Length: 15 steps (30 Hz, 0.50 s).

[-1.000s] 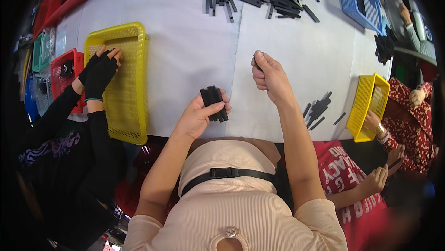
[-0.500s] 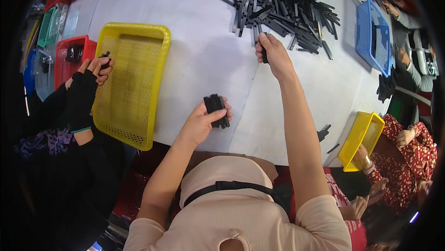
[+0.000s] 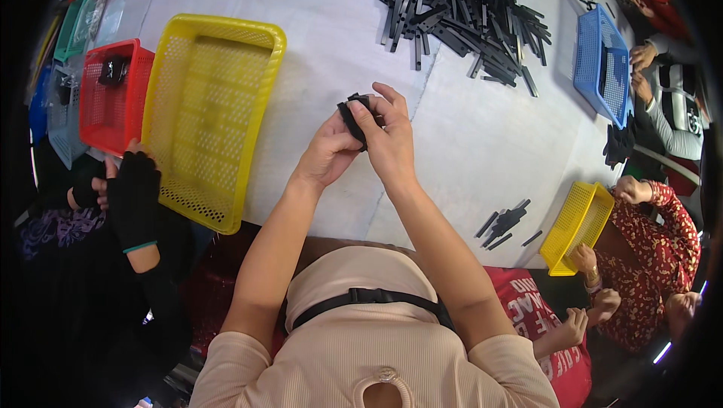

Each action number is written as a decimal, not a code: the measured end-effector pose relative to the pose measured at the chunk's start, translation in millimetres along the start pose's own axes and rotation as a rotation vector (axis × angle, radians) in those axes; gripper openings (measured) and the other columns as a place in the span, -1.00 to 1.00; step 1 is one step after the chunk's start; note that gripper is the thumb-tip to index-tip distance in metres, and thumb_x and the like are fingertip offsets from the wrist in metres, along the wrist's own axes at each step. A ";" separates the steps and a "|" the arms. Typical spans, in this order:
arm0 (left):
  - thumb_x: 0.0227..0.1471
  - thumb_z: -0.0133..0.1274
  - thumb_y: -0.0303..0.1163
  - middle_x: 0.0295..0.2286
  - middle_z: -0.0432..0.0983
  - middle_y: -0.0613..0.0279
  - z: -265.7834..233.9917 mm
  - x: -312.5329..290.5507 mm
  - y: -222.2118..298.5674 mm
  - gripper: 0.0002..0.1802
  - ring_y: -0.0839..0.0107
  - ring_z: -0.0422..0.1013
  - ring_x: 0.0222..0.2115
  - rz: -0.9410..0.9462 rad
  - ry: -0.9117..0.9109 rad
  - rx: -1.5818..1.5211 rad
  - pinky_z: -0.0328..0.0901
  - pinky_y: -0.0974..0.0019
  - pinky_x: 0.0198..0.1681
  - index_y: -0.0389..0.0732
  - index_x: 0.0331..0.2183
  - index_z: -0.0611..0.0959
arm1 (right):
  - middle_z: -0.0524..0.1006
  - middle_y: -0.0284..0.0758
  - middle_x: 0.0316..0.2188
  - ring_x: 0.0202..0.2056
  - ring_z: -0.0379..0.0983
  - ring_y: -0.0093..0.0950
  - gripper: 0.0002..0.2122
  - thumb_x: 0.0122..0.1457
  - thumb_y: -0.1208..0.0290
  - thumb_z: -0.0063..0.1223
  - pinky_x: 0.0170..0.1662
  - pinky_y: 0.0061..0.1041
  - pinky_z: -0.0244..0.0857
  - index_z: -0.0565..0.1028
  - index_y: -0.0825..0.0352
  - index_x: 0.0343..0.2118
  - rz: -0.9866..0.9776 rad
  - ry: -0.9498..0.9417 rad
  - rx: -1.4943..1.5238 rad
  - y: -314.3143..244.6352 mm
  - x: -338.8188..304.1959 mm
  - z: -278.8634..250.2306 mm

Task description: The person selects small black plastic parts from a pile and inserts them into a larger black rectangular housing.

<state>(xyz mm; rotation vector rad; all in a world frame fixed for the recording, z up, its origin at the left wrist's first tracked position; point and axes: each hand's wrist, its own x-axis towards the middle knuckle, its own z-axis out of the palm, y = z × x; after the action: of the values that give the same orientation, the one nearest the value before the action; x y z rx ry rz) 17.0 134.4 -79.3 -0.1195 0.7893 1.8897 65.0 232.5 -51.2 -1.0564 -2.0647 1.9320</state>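
A bundle of short black strips (image 3: 352,117) is held between my two hands, above the white tabletop. My left hand (image 3: 328,150) wraps round it from the left and below. From the right, my right hand (image 3: 388,133) presses its thumb along the strips, its index finger raised. Fingers cover much of the bundle, so single strips are hard to make out. Beyond my hands lies a large heap of loose black strips (image 3: 459,13) at the far side of the table.
A large yellow basket (image 3: 260,129) stands left, beside a red basket (image 3: 141,69). A blue basket (image 3: 602,95) and a smaller yellow basket (image 3: 553,246) sit right. Several strips (image 3: 506,221) lie near the front edge. Co-workers' hands, one in a black glove (image 3: 134,197), are at both sides.
My right hand has come back from the heap to meet my left hand, which has risen with the bundle. The gloved co-worker's hand has dropped lower. More strips show near the front edge.
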 end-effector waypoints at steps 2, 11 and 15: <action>-0.21 -0.14 -0.65 -0.22 0.31 0.19 2.0 1.4 -1.3 -0.50 0.41 0.31 -0.19 -0.018 0.028 0.037 0.22 0.34 -0.13 -0.25 -0.11 0.30 | 0.20 -0.14 -0.03 0.03 0.03 -0.21 -0.80 -0.01 0.37 0.04 -0.01 -0.32 0.07 0.47 0.41 -0.39 -0.044 -0.006 -0.071 4.7 0.8 1.6; -0.07 -0.05 -0.57 -0.32 0.37 0.20 -13.2 4.5 -18.9 -0.63 0.38 0.37 -0.31 -0.016 0.153 0.001 0.31 0.29 -0.19 -0.28 -0.14 0.32 | 0.35 -0.19 -0.29 -0.20 0.26 -0.23 -0.70 -0.12 0.35 0.13 -0.19 -0.30 0.13 0.36 0.30 -0.29 -0.291 0.347 -0.649 21.0 88.0 -32.1; -0.07 -0.06 -0.58 -0.33 0.36 0.21 -10.6 -2.3 -19.3 -0.63 0.36 0.36 -0.31 -0.062 0.180 0.000 0.31 0.21 -0.17 -0.27 -0.15 0.31 | 0.39 -0.25 -0.35 -0.27 0.32 -0.28 -0.70 -0.13 0.39 0.12 -0.25 -0.31 0.14 0.34 0.29 -0.30 -0.269 0.411 -0.872 41.1 122.8 -48.8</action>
<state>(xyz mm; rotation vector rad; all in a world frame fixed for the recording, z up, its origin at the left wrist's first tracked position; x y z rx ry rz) 31.6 131.2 -95.6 -0.3138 0.8968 1.8382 15.3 338.8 -124.6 -1.0784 -2.6199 0.5786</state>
